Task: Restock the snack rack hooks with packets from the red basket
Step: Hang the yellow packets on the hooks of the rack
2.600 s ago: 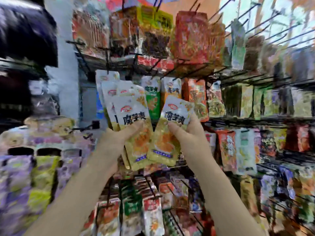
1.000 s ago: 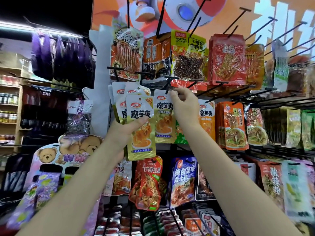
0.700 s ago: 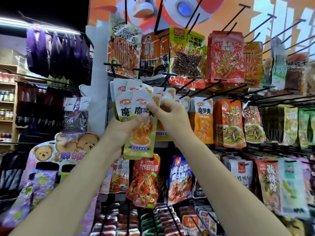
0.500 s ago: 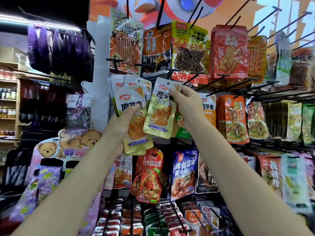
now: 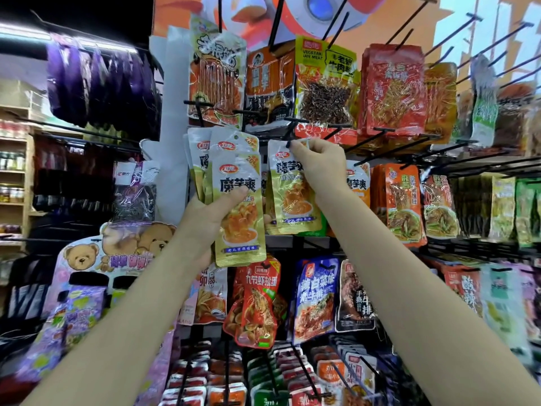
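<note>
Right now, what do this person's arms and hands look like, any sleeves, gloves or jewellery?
Both forearms are bare to the bottom edge of the picture: no sleeves show. The left hand and right hand wear no gloves; no rings, watch or bracelets show. One right fingertip looks dark-nailed.

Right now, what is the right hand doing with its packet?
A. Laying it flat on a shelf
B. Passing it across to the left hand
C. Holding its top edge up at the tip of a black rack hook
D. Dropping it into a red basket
C: the right hand pinches the top of a gold-and-white packet at the tip of a black hook, while the left hand holds a fan of like packets.
</note>
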